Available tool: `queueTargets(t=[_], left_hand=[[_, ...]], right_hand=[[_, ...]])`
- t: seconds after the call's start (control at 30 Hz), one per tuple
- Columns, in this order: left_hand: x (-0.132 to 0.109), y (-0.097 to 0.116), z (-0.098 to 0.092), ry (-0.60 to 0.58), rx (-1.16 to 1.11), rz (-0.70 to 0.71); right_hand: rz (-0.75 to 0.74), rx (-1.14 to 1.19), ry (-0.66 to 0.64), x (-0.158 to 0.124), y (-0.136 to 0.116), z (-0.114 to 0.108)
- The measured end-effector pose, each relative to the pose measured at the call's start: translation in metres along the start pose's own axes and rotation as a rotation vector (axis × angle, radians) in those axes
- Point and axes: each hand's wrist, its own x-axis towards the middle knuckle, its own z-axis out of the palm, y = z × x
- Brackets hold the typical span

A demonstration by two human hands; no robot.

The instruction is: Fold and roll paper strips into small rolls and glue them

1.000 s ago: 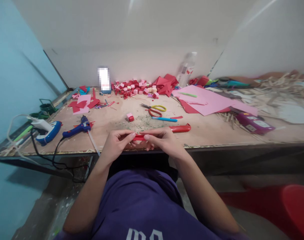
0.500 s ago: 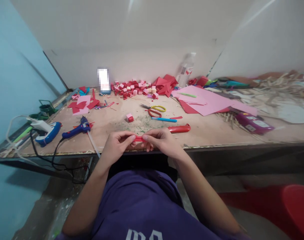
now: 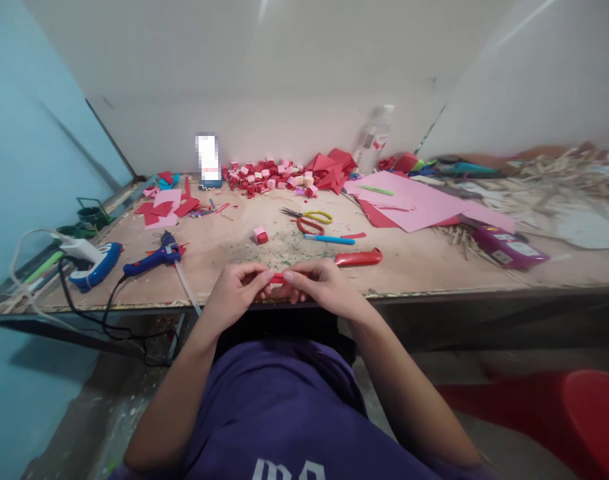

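A narrow strip of red paper (image 3: pixel 278 278) is pinched between both hands just over the table's front edge. My left hand (image 3: pixel 241 287) grips its left end with thumb and fingers. The right end is held the same way by my right hand (image 3: pixel 320 283). Fingers cover most of the strip. Beyond the hands lies a small pink and red paper cube (image 3: pixel 260 235). A red-handled knife (image 3: pixel 359 258) rests close to my right hand, with a blue pen (image 3: pixel 329 239) and yellow-and-red-handled scissors (image 3: pixel 310 219) behind it.
Several pink and red paper cubes (image 3: pixel 269 177) are heaped by the wall, near a phone (image 3: pixel 208 160) and a plastic bottle (image 3: pixel 375 140). Pink paper sheets (image 3: pixel 414 200) lie right. A blue glue gun (image 3: pixel 151 259) and a corded power strip (image 3: pixel 97 267) are left.
My right hand has shifted very slightly left, uncovering a bit more of the knife. Both hands still pinch the red paper strip.
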Motion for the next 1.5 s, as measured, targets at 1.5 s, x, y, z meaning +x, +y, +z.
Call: queueTargets(t=[1.5], left_hand=[[-0.0004, 0.0018, 0.002, 0.061, 0.013, 0.002]], right_hand=[[0.027, 0.034, 0.177, -0.003, -0.0007, 0.0024]])
